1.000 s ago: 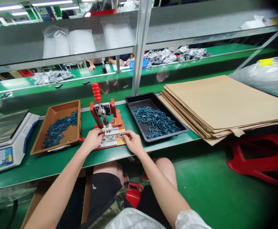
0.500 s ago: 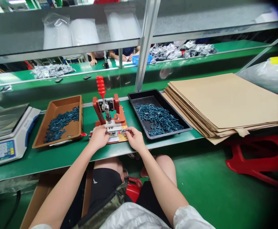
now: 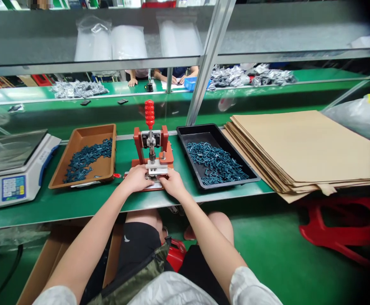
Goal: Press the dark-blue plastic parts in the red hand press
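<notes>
A red hand press (image 3: 153,146) with a red knobbed lever (image 3: 149,113) stands on the green workbench (image 3: 86,199). My left hand (image 3: 136,178) rests over the press's front, on its metal die block. My right hand (image 3: 173,184) sits just beside it, with its fingertips at the same block. Whatever lies under my fingers is hidden. A brown tray (image 3: 83,156) of dark teal parts lies to the left, and a black tray (image 3: 215,156) of similar parts lies to the right.
A digital scale (image 3: 13,169) stands at the left of the bench, and a stack of flat cardboard sheets (image 3: 308,148) lies at the right. A red stool (image 3: 340,224) stands on the floor. Beyond a shelf of clear bags (image 3: 111,42), a co-worker's hands (image 3: 172,76) show at another bench.
My hands have drawn closer together over the front of the press, and the right hand has moved left. The whole view has also shifted slightly as my head moved.
</notes>
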Action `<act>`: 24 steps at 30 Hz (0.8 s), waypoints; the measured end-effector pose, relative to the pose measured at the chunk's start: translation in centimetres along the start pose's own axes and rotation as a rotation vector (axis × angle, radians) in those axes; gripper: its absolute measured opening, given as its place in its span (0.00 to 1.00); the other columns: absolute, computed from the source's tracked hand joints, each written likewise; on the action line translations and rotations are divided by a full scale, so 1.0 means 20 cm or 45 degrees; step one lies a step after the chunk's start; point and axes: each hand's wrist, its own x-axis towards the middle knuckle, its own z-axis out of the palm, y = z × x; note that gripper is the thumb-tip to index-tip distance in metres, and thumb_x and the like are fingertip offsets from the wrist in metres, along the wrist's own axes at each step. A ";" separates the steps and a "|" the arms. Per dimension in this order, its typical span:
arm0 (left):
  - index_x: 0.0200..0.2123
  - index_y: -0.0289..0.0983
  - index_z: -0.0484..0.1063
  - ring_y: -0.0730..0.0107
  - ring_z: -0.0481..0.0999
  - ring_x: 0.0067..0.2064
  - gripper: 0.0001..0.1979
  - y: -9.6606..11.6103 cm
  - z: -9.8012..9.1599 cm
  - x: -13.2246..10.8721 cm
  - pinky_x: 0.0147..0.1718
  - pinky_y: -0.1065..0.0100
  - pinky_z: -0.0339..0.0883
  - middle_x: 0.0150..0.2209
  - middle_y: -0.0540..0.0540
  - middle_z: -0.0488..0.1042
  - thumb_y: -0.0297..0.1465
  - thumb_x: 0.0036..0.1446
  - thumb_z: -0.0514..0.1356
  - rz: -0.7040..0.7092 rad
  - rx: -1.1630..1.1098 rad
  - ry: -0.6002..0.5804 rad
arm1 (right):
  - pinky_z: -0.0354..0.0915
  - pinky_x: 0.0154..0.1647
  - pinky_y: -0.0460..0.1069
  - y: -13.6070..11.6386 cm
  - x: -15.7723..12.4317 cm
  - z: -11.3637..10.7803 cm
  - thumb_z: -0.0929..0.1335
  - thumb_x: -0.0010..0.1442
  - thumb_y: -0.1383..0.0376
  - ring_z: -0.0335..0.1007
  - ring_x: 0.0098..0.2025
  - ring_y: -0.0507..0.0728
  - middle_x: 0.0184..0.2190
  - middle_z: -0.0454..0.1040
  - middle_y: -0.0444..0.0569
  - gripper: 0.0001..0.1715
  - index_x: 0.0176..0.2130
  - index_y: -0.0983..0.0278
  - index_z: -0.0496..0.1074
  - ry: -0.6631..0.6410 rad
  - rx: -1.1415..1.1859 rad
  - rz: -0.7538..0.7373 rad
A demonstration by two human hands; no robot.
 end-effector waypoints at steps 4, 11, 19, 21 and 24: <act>0.45 0.39 0.81 0.47 0.76 0.54 0.19 -0.01 0.01 0.00 0.55 0.55 0.69 0.53 0.40 0.79 0.36 0.49 0.68 0.055 -0.048 0.024 | 0.70 0.54 0.54 -0.01 0.03 0.02 0.71 0.55 0.70 0.77 0.48 0.59 0.46 0.80 0.47 0.14 0.42 0.57 0.81 -0.005 0.041 -0.016; 0.44 0.40 0.82 0.45 0.76 0.53 0.17 0.01 0.02 -0.02 0.54 0.52 0.69 0.50 0.39 0.80 0.37 0.49 0.68 0.026 -0.039 0.056 | 0.72 0.52 0.54 0.00 0.01 0.03 0.71 0.57 0.68 0.78 0.46 0.60 0.44 0.81 0.46 0.12 0.40 0.56 0.82 0.014 -0.040 -0.034; 0.44 0.40 0.82 0.48 0.77 0.51 0.16 0.01 0.01 -0.02 0.53 0.54 0.69 0.50 0.40 0.79 0.37 0.51 0.67 0.054 -0.059 0.061 | 0.71 0.54 0.55 -0.01 0.02 0.03 0.69 0.57 0.71 0.77 0.48 0.61 0.45 0.80 0.47 0.15 0.41 0.57 0.82 -0.018 -0.092 -0.081; 0.43 0.40 0.82 0.48 0.77 0.51 0.15 0.02 0.02 -0.03 0.53 0.53 0.69 0.49 0.40 0.79 0.37 0.52 0.66 0.056 -0.059 0.085 | 0.71 0.54 0.55 -0.02 0.02 0.03 0.68 0.57 0.72 0.76 0.48 0.61 0.46 0.80 0.48 0.16 0.41 0.57 0.81 0.001 -0.108 -0.130; 0.41 0.40 0.81 0.50 0.76 0.52 0.11 0.03 0.03 -0.11 0.55 0.52 0.68 0.48 0.40 0.79 0.36 0.56 0.64 0.155 -0.048 0.167 | 0.71 0.55 0.56 -0.03 0.01 0.02 0.68 0.58 0.73 0.76 0.49 0.61 0.47 0.79 0.49 0.16 0.42 0.58 0.81 0.018 -0.111 -0.187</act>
